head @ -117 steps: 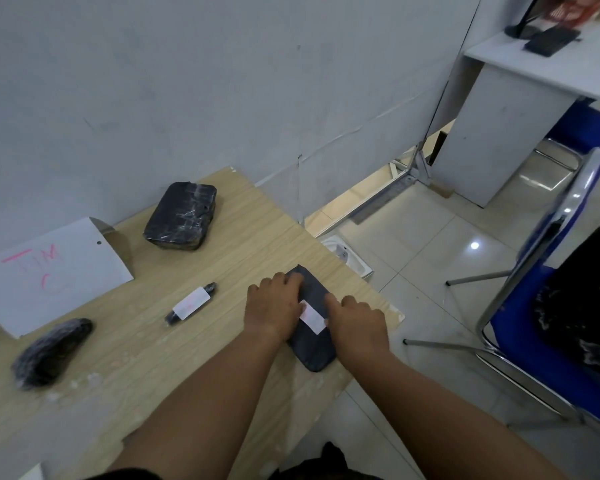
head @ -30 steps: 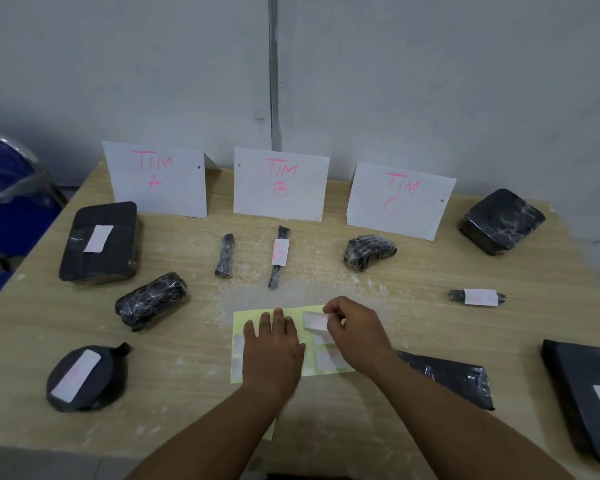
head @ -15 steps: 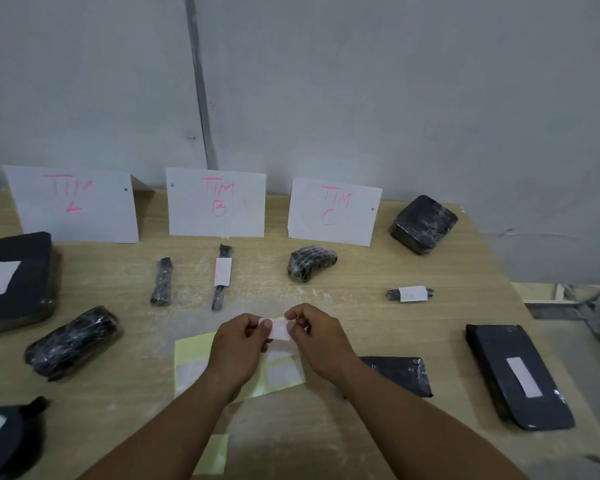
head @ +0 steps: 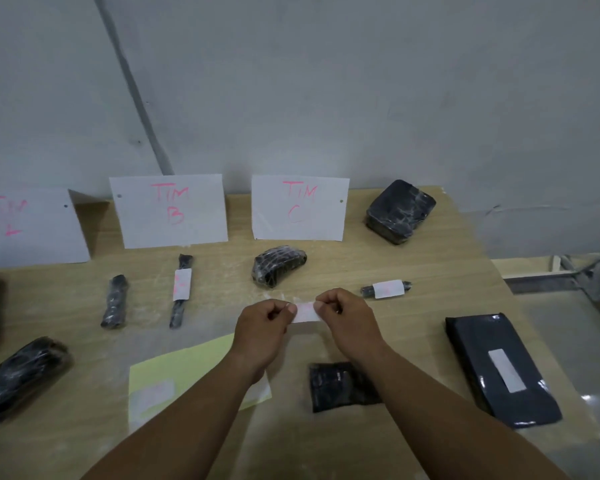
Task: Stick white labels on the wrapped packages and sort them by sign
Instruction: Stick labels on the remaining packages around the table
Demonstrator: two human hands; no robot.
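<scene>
White label (head: 305,312) hangs above the counter (head: 430,271), stretched between the left hand (head: 265,327) and right hand (head: 343,318), each grip pinching one end; best kept taut and flat until it meets the unlabelled package (head: 279,265) at 12 o'clock, one edge first

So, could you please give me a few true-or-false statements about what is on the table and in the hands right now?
1. Both hands hold one white label between them. True: the left hand and right hand pinch its ends above the table.
2. The curved package in front of the TIM C sign carries a label. False: it is bare.
3. The thin package below the TIM B sign is labelled. True.
4. The yellow backing sheet lies right of the right hand. False: it lies under the left forearm.
5. The flat package at the right edge is unlabelled. False: it has a white label.
</scene>
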